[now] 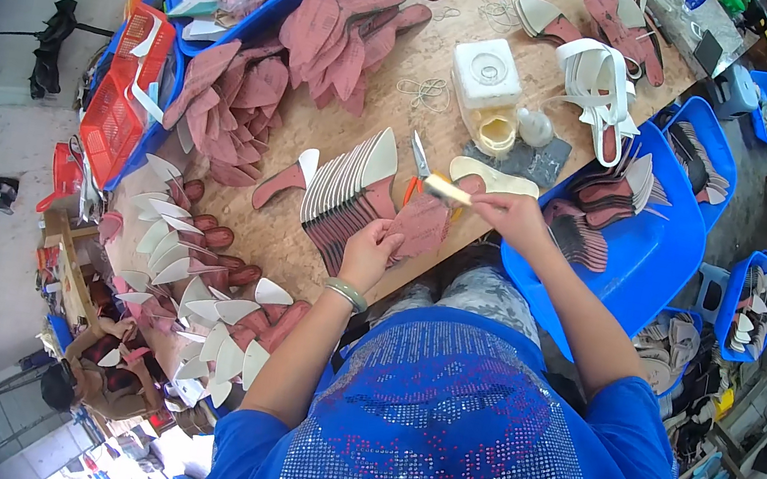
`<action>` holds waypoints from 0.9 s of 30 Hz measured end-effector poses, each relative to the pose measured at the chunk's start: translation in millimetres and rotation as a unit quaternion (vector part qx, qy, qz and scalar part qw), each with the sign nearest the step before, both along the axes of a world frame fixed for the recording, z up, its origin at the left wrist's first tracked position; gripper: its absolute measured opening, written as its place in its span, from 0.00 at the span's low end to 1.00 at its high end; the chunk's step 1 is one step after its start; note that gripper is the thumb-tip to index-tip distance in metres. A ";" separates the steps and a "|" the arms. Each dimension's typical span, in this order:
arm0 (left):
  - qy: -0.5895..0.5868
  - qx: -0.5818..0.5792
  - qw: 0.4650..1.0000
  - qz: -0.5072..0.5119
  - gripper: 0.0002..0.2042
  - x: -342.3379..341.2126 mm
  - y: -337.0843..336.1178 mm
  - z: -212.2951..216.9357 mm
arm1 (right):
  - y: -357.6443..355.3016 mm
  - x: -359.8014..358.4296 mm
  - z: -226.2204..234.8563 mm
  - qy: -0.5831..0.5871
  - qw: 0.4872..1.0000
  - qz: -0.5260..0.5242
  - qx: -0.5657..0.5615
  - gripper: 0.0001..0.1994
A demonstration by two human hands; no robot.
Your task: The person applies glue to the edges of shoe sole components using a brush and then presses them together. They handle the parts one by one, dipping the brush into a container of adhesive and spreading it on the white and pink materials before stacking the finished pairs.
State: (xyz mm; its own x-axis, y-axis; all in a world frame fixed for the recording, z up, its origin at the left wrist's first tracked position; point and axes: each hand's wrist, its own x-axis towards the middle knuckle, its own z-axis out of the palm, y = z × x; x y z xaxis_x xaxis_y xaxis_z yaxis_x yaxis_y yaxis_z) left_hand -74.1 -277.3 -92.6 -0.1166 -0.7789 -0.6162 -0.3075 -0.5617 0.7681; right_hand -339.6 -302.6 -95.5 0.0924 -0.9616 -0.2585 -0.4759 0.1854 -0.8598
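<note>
My left hand, with a bangle at its wrist, pinches a dull red shoe insole by its left edge, near the front edge of the table. My right hand is closed around a small pale brush, whose tip is just over the far end of that insole. Orange-handled scissors lie behind the insole, partly covered. To the left stands a fanned row of insoles with cream heel pieces. A cream sole piece rests beyond my right hand.
A white block-shaped container and a yellowed glue pot stand at the back. Piles of red insoles cover the left of the table. A blue tub is at the right; red baskets are at the left.
</note>
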 end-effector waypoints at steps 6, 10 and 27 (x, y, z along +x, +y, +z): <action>0.038 0.022 0.999 0.032 0.11 2.3 1.8 -13.1 | -0.7 -32.3 -66.7 0.072 0.995 -0.061 -0.041 0.12; 0.124 0.098 0.976 0.150 0.11 -5.1 6.5 -10.5 | 21.1 -44.4 -68.5 0.113 0.987 -0.097 0.063 0.12; 0.097 0.039 0.986 0.133 0.22 -26.9 10.6 -16.9 | 57.9 -4.4 13.1 -0.207 0.965 -0.032 0.157 0.11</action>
State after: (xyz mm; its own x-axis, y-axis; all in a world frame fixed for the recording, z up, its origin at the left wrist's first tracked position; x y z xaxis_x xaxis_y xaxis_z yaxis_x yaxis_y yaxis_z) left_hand -101.0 -266.7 -109.5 -0.0367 -0.7489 -0.6617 0.0075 -0.6623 0.7492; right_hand -343.9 -244.7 -82.3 0.1941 -0.8486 -0.4922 -0.0819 0.4860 -0.8701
